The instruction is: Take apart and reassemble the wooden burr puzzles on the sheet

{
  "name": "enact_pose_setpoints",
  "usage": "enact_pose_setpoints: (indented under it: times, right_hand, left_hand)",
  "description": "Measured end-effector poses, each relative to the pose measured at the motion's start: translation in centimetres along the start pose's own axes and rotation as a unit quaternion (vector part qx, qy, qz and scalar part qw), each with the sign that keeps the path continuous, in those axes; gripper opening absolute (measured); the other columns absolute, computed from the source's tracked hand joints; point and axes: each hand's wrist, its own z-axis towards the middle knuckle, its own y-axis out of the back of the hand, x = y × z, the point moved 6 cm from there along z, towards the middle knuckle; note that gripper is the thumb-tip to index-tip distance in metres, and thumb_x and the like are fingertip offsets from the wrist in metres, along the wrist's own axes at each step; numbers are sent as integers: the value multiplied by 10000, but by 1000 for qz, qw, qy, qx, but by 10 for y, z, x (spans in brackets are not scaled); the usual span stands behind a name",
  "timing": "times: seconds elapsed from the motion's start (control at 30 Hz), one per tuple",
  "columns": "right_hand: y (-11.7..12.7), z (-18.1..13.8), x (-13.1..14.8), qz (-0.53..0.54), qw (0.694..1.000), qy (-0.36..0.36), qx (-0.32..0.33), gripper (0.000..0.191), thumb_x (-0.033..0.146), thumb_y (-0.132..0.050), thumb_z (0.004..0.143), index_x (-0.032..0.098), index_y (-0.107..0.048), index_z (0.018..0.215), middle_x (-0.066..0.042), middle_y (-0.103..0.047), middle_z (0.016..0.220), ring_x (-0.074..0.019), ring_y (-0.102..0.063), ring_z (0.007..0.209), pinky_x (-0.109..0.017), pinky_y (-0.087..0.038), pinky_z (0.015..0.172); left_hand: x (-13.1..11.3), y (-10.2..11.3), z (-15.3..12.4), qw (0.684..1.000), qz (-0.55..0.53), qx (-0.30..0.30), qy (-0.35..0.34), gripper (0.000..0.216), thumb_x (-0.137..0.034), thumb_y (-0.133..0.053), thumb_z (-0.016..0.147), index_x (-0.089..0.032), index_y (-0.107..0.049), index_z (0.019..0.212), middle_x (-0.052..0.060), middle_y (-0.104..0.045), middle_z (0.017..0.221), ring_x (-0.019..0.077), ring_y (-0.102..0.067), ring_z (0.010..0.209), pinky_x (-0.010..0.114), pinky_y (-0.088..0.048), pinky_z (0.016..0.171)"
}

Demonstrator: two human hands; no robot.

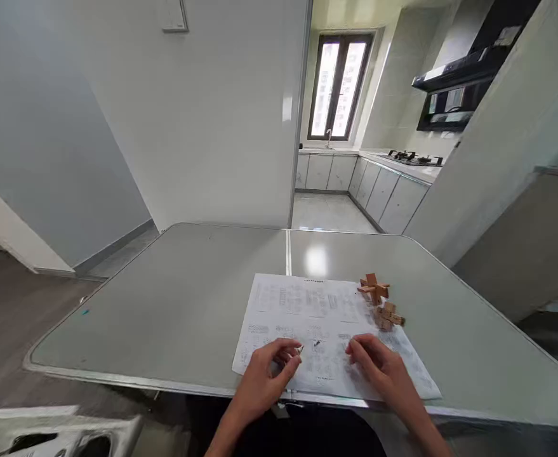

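Pinching small piece (300,350): left hand (265,376) | right hand (381,367): over printed sheet (270,317)

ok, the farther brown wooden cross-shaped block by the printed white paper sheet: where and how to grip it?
I'd pinch the farther brown wooden cross-shaped block by its far arm, coming from above and the far side. That arm sticks out and looks free, while the second brown wooden block sits close on the near side.
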Motion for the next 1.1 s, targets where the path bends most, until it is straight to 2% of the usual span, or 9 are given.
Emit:
enact_pose_setpoints:
  times: [0.1,0.2,0.27,0.43,0.63,0.77,0.9,1.0,1.1]
  right_hand:
    - [39,9,-3,-72,988,-14,-133,403,599,-511,976,224,-657,937,-49,-754,780,-221,-712,684,-298,-550,702]
    - [82,25,-9,-162,951,-26,-262,428,603,-500,964,214,-673,1008,-79,-772,859,-241,-716,704,-330,-535,696]
    - [101,43,-16,-235,932,-21,-274,442,598,-494,947,199,-673,1015,-109,-767,940,-251,-701,710,-354,-525,681]
    - [116,88,-48,-353,911,-55,-205,517,555,-474,922,161,-653,1203,-170,-713,1169,-324,-687,1010,-374,-512,690]
    - [113,113,-58,-387,902,-120,-148,363,481,-491,939,254,-754,1044,-110,-787,960,-309,-715,860,-359,-467,652]
    - [101,108,-29,-326,930,-68,-156,379,530,-494,959,245,-734,1023,-97,-795,939,-284,-728,801,-337,-482,637]
    - [58,80,12,-93,992,21,-80,426,611,-552,952,214,-699,997,-83,-782,870,-253,-743,787,-311,-532,685]
    - [17,53,32,7,999,35,-8,387,581,-569,974,215,-676,1038,-72,-763,916,-237,-732,828,-310,-547,748]
    - [-14,32,40,65,997,32,20,339,543,-567,994,220,-663,1035,-53,-745,915,-221,-719,816,-311,-548,785]
  left_hand:
    - [-3,0,-1,1000,0,1,7,310,-470,-566,994,-256,-693,1178,31,-731,1017,194,-661,949,301,-519,906]
    - [-3,0,0,1000,1,0,12,315,-472,-566,992,-258,-692,1186,30,-729,1015,196,-659,948,300,-525,886]
    - [-2,-1,0,1000,-1,-1,15,316,-473,-564,991,-258,-694,1182,30,-723,1020,194,-655,944,298,-529,870]
    - [-1,-3,0,1000,-1,-1,26,323,-479,-568,985,-256,-697,1180,31,-721,1024,196,-651,941,308,-529,860]
    - [-4,-3,1,1000,-5,-6,21,317,-477,-572,981,-252,-701,1163,34,-723,1018,198,-654,938,318,-529,874]
    - [-5,-4,1,1000,-4,-5,19,317,-474,-571,978,-245,-699,1155,40,-721,1013,202,-656,929,314,-536,840]
    - [-3,-3,1,1000,-11,-19,19,336,-480,-572,976,-254,-671,1206,44,-716,1042,201,-651,926,321,-544,834]
    - [2,0,0,999,-27,-44,16,425,-472,-630,947,-277,-591,1323,66,-678,1198,209,-642,977,372,-538,920]
    - [7,3,0,998,-32,-62,9,666,-423,-755,863,-315,-466,1454,92,-588,1377,247,-613,1092,445,-496,1022]
